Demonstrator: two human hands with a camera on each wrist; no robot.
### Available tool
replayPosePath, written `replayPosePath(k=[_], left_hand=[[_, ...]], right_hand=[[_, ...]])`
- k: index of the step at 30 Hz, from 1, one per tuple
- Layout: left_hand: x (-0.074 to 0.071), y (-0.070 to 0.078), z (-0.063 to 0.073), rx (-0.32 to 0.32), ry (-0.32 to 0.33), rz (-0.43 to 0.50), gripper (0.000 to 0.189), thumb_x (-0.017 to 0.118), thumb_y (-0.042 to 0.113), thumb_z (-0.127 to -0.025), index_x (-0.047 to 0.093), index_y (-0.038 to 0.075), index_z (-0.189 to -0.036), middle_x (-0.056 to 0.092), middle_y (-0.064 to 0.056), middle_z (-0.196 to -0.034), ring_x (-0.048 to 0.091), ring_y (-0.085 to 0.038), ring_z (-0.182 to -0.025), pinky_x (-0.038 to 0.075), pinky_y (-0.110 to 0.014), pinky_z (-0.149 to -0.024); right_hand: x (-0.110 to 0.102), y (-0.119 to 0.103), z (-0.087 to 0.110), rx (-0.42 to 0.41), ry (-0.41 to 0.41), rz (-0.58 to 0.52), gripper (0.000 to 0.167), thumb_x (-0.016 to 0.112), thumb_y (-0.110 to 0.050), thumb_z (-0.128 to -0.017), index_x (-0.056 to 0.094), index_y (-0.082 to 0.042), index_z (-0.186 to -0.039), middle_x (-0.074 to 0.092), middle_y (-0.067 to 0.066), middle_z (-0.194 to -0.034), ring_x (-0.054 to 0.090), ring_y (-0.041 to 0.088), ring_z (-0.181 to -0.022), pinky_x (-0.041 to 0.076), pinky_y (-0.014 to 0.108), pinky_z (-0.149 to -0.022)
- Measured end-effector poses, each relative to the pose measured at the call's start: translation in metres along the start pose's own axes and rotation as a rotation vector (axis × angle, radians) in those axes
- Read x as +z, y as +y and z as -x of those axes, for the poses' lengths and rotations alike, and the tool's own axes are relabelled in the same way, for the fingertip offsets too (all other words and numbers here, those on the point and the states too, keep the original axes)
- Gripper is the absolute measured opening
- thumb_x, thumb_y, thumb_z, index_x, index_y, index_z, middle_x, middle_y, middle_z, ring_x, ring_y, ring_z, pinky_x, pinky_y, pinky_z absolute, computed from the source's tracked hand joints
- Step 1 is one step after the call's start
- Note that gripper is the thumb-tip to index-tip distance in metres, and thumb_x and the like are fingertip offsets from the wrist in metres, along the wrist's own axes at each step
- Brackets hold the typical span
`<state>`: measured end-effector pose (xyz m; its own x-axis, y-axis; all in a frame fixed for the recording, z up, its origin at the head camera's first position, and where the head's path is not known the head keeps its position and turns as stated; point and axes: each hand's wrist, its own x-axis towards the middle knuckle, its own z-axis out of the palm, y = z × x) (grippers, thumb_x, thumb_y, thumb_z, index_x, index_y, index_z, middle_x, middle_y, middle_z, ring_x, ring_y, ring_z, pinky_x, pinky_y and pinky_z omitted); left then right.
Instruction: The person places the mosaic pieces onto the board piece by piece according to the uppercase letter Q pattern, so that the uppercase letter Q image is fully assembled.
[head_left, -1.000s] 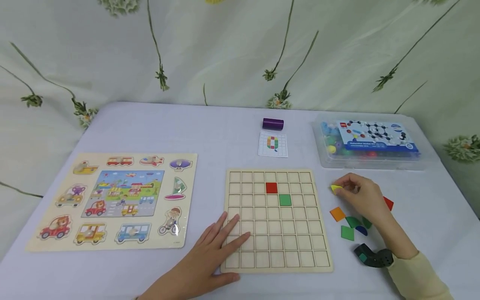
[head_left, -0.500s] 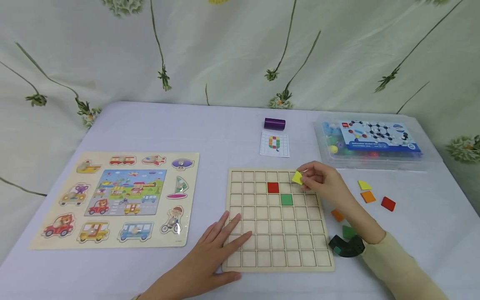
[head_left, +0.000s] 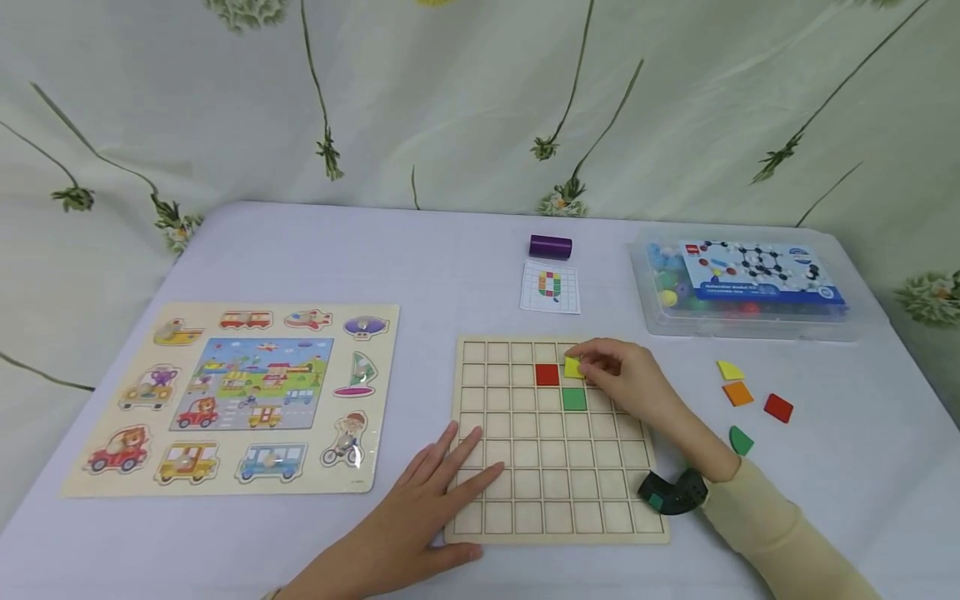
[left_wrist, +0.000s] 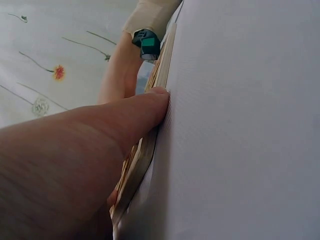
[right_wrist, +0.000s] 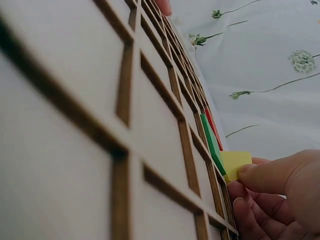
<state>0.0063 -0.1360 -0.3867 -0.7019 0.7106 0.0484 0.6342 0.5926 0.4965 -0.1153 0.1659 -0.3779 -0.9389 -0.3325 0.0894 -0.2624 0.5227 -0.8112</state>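
Note:
My right hand (head_left: 628, 382) pinches a yellow square tile (head_left: 573, 367) between thumb and fingers at the upper part of a wooden grid board (head_left: 522, 454). In the right wrist view, the yellow tile (right_wrist: 236, 164) stands tilted up, its lower edge right by the green tile (right_wrist: 212, 142). A red square tile (head_left: 547, 375) lies in a cell just left of the yellow one. The green square (head_left: 574, 400) fills the cell below it. My left hand (head_left: 431, 500) rests with spread fingers on the board's left edge; its thumb (left_wrist: 155, 100) lies along the near edge.
Loose pieces lie right of the board: yellow (head_left: 729, 370), orange (head_left: 738, 393), red (head_left: 778, 407) and green (head_left: 741, 440). A pattern card (head_left: 551, 287) and purple cylinder (head_left: 551, 247) are behind it. A clear plastic box (head_left: 742, 283) stands back right, a vehicle puzzle (head_left: 243, 483) left.
My right hand has picked up the yellow tile from among the loose pieces and carried it left, over the board, down beside the red tile. The left hand stays in place.

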Motion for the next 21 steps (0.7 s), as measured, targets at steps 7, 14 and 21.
replayPosePath(k=[7,14,21], left_hand=[[-0.0007,-0.0006,-0.0008,-0.007,-0.009,0.012,0.075,0.062,0.049,-0.085,0.03,0.025,-0.148,0.004,-0.006,-0.156,-0.005,-0.03,-0.139,-0.006,-0.031,-0.106],[-0.0008,-0.0016,-0.0028,-0.032,-0.039,0.034,0.074,0.06,0.051,-0.086,0.027,0.028,-0.149,0.001,-0.003,-0.156,-0.008,-0.028,-0.14,-0.007,-0.029,-0.106],[0.0014,-0.0035,-0.0035,-0.065,-0.089,0.078,0.072,0.054,0.056,-0.087,0.026,0.031,-0.148,0.002,-0.002,-0.156,-0.008,-0.027,-0.14,0.011,-0.052,-0.107]], right_hand=[[0.0028,-0.0005,0.0005,-0.077,-0.011,0.114,0.02,0.064,-0.002,-0.087,0.069,-0.008,-0.105,0.063,-0.001,-0.084,0.053,0.012,-0.065,0.045,0.026,-0.058],[0.0032,-0.0009,0.0002,-0.089,-0.007,0.117,0.014,0.064,-0.003,-0.087,0.071,-0.007,-0.099,0.063,0.001,-0.084,0.051,0.013,-0.069,0.044,0.027,-0.061],[0.0065,-0.0015,0.0048,-0.08,0.036,0.14,0.014,0.068,-0.001,-0.084,0.073,-0.009,-0.094,0.059,-0.007,-0.081,0.05,0.012,-0.067,0.042,0.026,-0.059]])
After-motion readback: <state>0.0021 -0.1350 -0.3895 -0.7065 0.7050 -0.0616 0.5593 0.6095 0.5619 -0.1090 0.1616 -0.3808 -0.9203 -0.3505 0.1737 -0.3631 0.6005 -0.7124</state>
